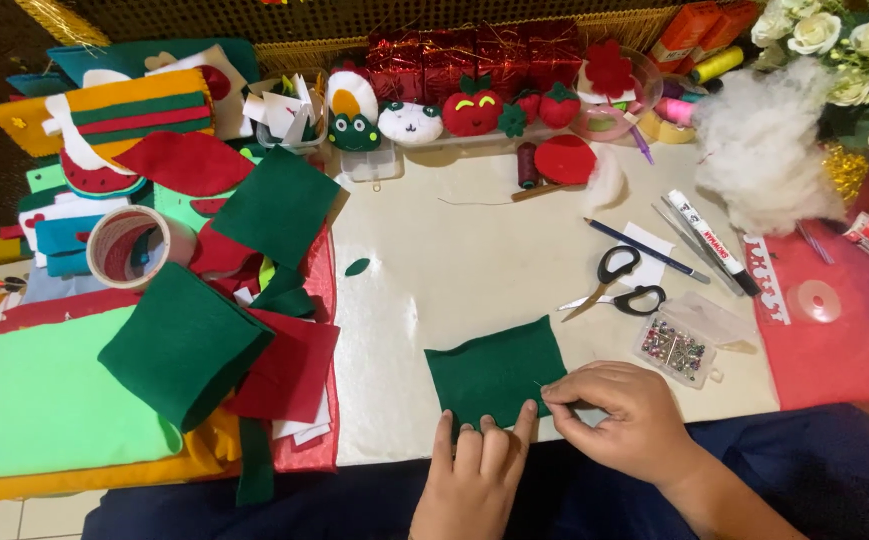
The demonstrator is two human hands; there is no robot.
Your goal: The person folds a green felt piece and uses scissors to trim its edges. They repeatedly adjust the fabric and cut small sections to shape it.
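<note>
Shiny red gift boxes (474, 50) back centre, orange boxes (704, 25)

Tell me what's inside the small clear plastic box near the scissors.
The clear box holds a heap of small pins with coloured heads, lying beside the scissors. Its lid is open. Whatever lies beneath the heap is covered.

My home craft table (474, 250), felt-sewing station: felt sheets (154, 340) stacked at nine o'clock; stuffed felt toys (414, 118) at twelve; polyester stuffing (759, 150) at two; scissors (616, 285), pin box (676, 345) centre-right.
</note>
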